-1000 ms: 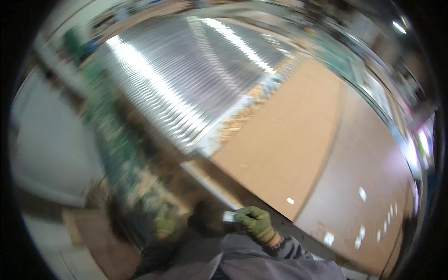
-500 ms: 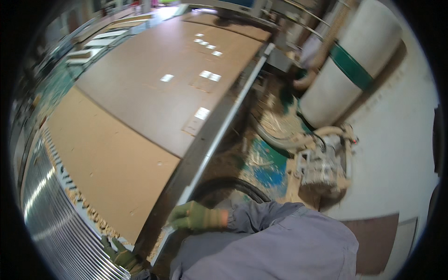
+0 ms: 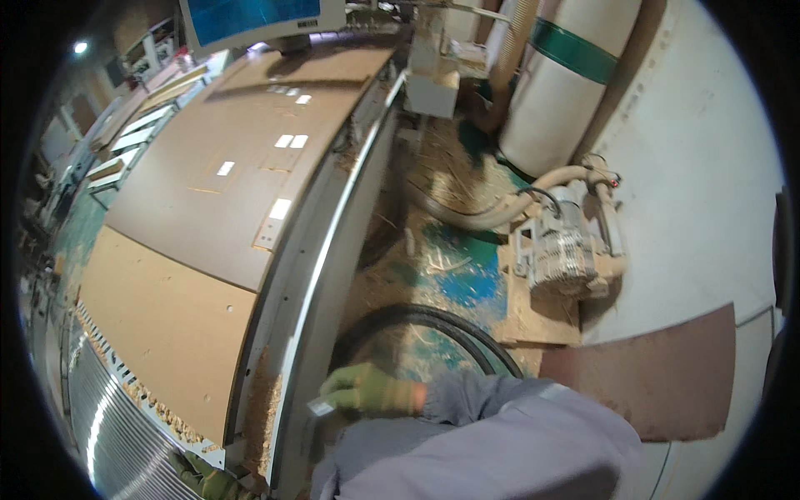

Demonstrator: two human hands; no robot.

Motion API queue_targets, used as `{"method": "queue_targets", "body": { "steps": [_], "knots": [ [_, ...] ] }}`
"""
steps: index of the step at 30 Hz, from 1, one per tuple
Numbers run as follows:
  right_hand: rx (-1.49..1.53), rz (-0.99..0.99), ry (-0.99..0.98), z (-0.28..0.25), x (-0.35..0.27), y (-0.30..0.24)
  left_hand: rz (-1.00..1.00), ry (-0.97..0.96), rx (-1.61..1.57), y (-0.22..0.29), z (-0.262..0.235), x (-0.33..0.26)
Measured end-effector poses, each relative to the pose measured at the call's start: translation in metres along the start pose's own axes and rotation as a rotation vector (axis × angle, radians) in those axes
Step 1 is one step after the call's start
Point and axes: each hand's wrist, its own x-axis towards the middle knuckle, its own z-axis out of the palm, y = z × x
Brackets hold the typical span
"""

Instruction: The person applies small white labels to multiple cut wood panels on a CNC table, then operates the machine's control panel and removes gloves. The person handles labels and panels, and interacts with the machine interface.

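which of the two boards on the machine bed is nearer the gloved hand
The lighter tan board, lying at the near end of the bed. The darker brown board lies beyond it, toward the monitor. The gloved hand rests by the bed's rail.

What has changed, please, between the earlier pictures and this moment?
The view has swung from the ribbed metal rollers toward the floor, the black hose and the motor. The gloved right hand stays at the metal edge of the table, a small pale thing by its fingers; the brown boards still lie flat. The left hand barely shows.
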Motion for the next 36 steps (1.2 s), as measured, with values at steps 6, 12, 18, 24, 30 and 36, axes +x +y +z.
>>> {"method": "queue_targets", "body": {
  "steps": [6,12,18,24,30,36],
  "knots": [
    [0.164,0.083,0.023,-0.025,-0.072,-0.012,0.083,0.197,-0.131,0.060,-0.064,-0.032],
    [0.422,0.292,0.085,-0.034,-0.118,-0.020,0.118,0.249,-0.307,0.084,-0.100,-0.048],
    [0.418,0.082,0.071,-0.056,-0.142,-0.012,0.088,0.246,-0.266,0.114,-0.108,-0.083],
    [0.061,0.068,0.055,-0.056,-0.155,-0.018,0.023,0.234,-0.175,0.122,-0.124,-0.099],
    [-0.080,-0.045,0.076,-0.044,-0.158,-0.023,-0.036,0.198,-0.269,0.118,-0.117,-0.098],
    [-0.028,0.080,0.099,-0.016,-0.146,-0.021,-0.186,0.123,-0.412,0.068,-0.099,-0.080]
  ]
}}
